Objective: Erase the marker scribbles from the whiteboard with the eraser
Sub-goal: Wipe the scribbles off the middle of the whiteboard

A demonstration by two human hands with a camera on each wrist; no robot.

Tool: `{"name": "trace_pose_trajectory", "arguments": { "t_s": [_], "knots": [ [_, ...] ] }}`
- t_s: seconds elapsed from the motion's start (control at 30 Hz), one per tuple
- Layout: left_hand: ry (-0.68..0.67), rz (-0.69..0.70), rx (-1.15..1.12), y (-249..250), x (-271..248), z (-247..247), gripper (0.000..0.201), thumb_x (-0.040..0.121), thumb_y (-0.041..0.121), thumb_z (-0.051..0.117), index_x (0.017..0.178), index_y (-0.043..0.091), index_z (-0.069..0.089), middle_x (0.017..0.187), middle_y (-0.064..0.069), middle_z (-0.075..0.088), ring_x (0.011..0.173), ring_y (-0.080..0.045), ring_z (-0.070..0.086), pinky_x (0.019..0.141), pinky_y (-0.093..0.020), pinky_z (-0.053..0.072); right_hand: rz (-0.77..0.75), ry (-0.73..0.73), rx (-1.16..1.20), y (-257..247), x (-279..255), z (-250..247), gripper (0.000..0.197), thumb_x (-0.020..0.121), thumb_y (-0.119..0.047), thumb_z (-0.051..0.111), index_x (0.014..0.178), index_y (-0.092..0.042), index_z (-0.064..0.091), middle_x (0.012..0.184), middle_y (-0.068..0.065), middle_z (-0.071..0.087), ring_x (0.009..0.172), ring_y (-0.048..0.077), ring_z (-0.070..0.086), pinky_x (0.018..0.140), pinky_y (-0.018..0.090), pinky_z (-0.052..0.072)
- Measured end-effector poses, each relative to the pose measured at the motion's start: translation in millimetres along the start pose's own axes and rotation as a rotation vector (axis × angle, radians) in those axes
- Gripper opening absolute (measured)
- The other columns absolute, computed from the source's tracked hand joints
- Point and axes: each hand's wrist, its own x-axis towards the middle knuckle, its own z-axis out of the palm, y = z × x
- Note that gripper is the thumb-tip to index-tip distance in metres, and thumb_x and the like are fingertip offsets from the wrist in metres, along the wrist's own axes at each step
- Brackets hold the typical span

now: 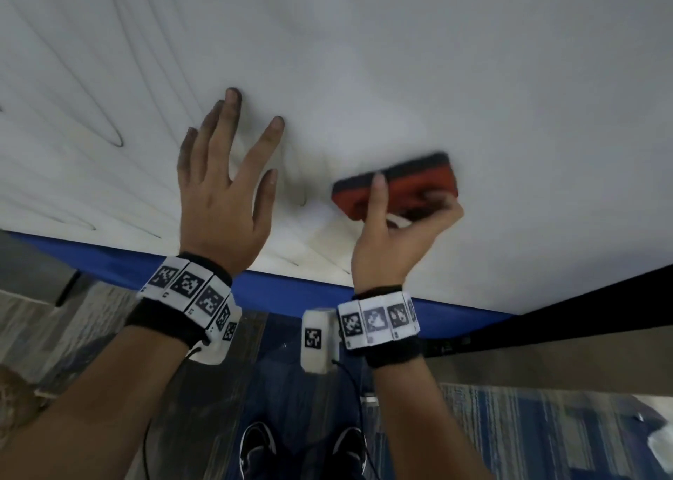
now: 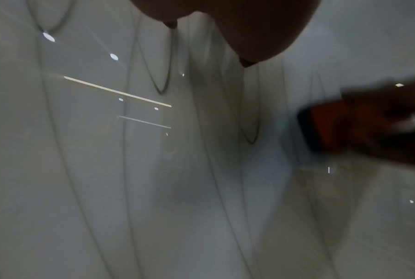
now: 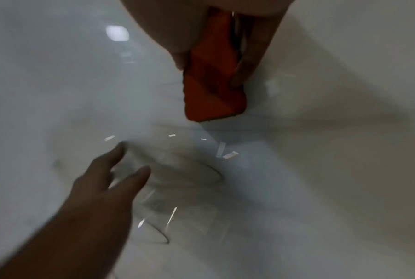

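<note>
An orange eraser with a dark felt face lies flat against the whiteboard. My right hand grips it from below, thumb on its near side and fingers curled over the far end; the right wrist view shows the eraser between thumb and fingers. My left hand presses flat on the board to its left, fingers spread and smudged dark. Long looping marker scribbles cover the board's left part and show in the left wrist view. Faint grey smears lie between the hands.
A blue strip runs along the board's lower edge, with a black bar at its right. Below are striped carpet and my shoes. Cables hang from the wrist cameras.
</note>
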Motion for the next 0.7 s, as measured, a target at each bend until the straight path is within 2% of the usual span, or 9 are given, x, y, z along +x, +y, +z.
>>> {"name": "trace_pose_trajectory", "arguments": {
  "t_s": [0.1,0.2,0.27,0.33,0.4,0.53,0.6,0.67,0.7],
  "knots": [
    [0.102,-0.035,-0.005,0,14,-19,0.046,0.105,0.030,0.051,0.150,0.021,0.047,0.160,-0.021,0.030,0.149,-0.036,0.029,0.120,-0.050,0.027,-0.201,-0.023,-0.096,-28,6,19,0.048,0.083,-0.030,0.085,0.109,-0.015,0.047,0.109,0.004,0.053,0.092,0.017,0.059,0.071,0.021,0.051],
    [0.155,-0.037,0.018,0,30,-24,0.048,0.106,0.030,0.050,0.152,0.018,0.043,0.160,-0.026,0.026,0.151,-0.040,0.024,0.121,-0.053,0.024,-0.102,-0.013,-0.127,8,-4,3,0.048,0.084,-0.021,0.084,0.111,-0.012,0.046,0.107,-0.003,0.052,0.092,-0.003,0.055,0.075,0.004,0.042],
    [0.117,-0.038,0.026,-1,31,-20,0.050,0.106,0.029,0.049,0.154,0.017,0.041,0.161,-0.028,0.025,0.152,-0.041,0.021,0.121,-0.056,0.024,0.073,-0.012,-0.146,46,-15,-19,0.048,0.087,-0.015,0.081,0.113,-0.014,0.041,0.105,-0.011,0.050,0.090,-0.008,0.055,0.076,0.007,0.046],
    [0.092,-0.040,0.019,-1,28,-15,0.050,0.106,0.027,0.049,0.154,0.015,0.040,0.161,-0.029,0.024,0.152,-0.043,0.021,0.120,-0.058,0.025,0.215,-0.010,-0.173,72,-24,-37,0.046,0.090,-0.009,0.078,0.113,-0.013,0.038,0.105,-0.008,0.047,0.087,-0.007,0.053,0.077,0.019,0.051],
    [0.077,-0.052,0.011,-1,25,-12,0.051,0.106,0.025,0.050,0.154,0.015,0.039,0.161,-0.029,0.024,0.152,-0.043,0.020,0.121,-0.058,0.025,0.239,0.006,-0.204,76,-24,-41,0.046,0.089,-0.006,0.077,0.111,-0.012,0.037,0.104,-0.006,0.047,0.085,-0.006,0.053,0.078,0.025,0.052],
    [0.080,-0.043,0.006,-3,22,-8,0.051,0.106,0.024,0.050,0.154,0.013,0.039,0.160,-0.031,0.025,0.151,-0.045,0.021,0.121,-0.058,0.024,-0.131,-0.041,-0.154,24,3,-16,0.049,0.081,-0.014,0.086,0.109,-0.014,0.046,0.106,0.008,0.052,0.086,0.009,0.056,0.072,0.021,0.049],
    [0.085,-0.053,0.013,-3,21,-5,0.051,0.106,0.026,0.050,0.154,0.013,0.039,0.160,-0.030,0.025,0.151,-0.044,0.021,0.121,-0.058,0.023,-0.328,-0.095,-0.251,11,13,-8,0.049,0.077,-0.025,0.089,0.107,-0.016,0.052,0.103,0.007,0.051,0.081,0.016,0.055,0.066,0.023,0.049],
    [0.087,-0.075,0.022,-2,20,-1,0.051,0.106,0.027,0.050,0.154,0.014,0.039,0.160,-0.029,0.025,0.152,-0.043,0.021,0.122,-0.058,0.021,-0.366,-0.123,-0.313,22,15,-14,0.050,0.076,-0.031,0.090,0.108,-0.027,0.052,0.106,0.001,0.048,0.080,0.017,0.055,0.059,0.031,0.051],
    [0.092,-0.083,0.020,-1,19,1,0.051,0.106,0.026,0.050,0.154,0.015,0.039,0.160,-0.029,0.025,0.152,-0.043,0.021,0.122,-0.058,0.021,-0.315,-0.133,-0.303,35,12,-20,0.051,0.076,-0.031,0.090,0.106,-0.040,0.050,0.108,0.000,0.049,0.082,0.016,0.056,0.058,0.033,0.053]
  ]
}}
